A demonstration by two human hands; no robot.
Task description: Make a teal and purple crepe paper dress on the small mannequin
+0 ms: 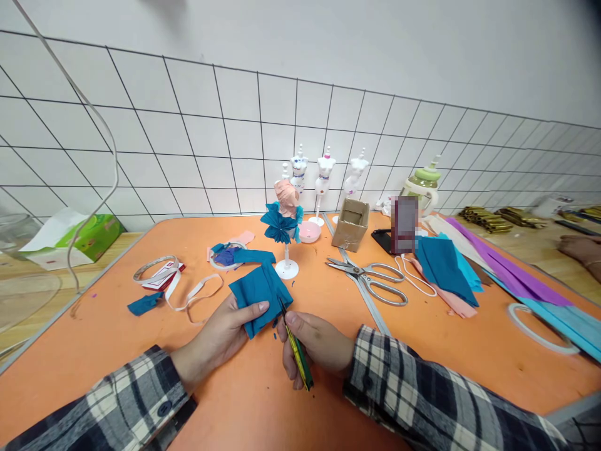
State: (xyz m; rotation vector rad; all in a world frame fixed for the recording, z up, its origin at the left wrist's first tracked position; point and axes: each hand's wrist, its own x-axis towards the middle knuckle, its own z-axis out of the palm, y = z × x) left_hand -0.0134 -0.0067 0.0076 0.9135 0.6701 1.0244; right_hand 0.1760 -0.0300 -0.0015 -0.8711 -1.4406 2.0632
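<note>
My left hand is closed on a folded piece of teal crepe paper, with the thumb lying on top. Held in my right hand is a pair of thread snips with yellow and green handles. Their dark blade tips meet the right edge of the paper; whether they are cutting at this instant I cannot tell. Small teal scraps lie just below. Directly behind the paper stands a mini dress form on a white base, wearing a pink top and a ruffled teal skirt.
Large scissors lie right of my hands. Behind are a cardboard box, a pink bowl and white dress forms. A measuring tape curls at left. Crepe paper sheets, a phone and a bottle are at right.
</note>
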